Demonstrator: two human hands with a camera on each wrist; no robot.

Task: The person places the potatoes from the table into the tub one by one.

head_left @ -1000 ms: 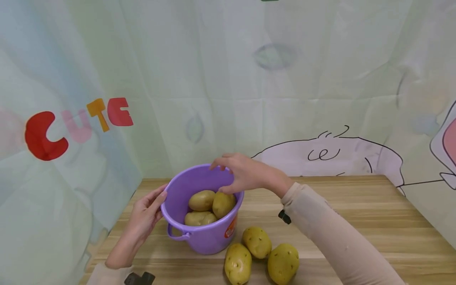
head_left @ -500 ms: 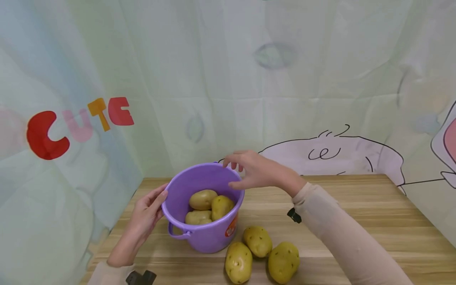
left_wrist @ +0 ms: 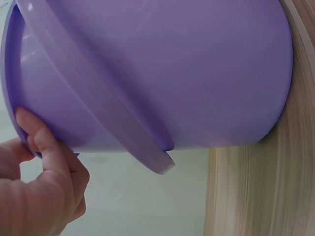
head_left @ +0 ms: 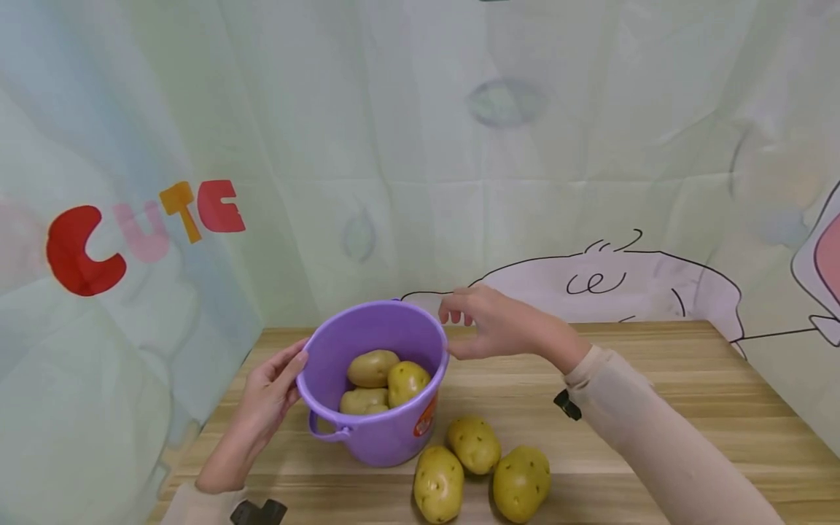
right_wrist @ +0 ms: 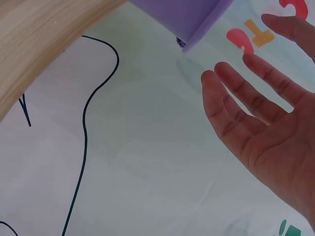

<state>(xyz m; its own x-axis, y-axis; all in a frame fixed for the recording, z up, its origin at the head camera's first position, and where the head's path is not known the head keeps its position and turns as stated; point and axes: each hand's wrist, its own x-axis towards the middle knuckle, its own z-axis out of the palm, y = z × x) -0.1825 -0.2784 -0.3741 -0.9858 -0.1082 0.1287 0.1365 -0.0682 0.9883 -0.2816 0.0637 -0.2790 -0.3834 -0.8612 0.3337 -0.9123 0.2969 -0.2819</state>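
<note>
A purple bucket (head_left: 394, 437) stands on the table with several potatoes (head_left: 408, 382) inside it. At its left side my left hand (head_left: 269, 390) pinches the rim between thumb and fingers. The left wrist view shows that hand (left_wrist: 47, 177) at the rim, beside the bucket's hanging handle (left_wrist: 98, 93). Just right of the opposite rim is my right hand (head_left: 502, 324), its fingers loosely bent and holding nothing. In the right wrist view the right hand (right_wrist: 270, 118) has its fingers spread, apart from the bucket (right_wrist: 189, 17).
Three more potatoes, a left one (head_left: 439, 485), a middle one (head_left: 474, 445) and a right one (head_left: 521, 484), lie in front and to the right of the bucket. A printed curtain (head_left: 420, 182) closes off the back and left of the wooden table (head_left: 623, 379).
My right hand has drawn back to the right, out from over the bucket's opening, leaving a potato inside. The left hand has kept its hold on the rim.
</note>
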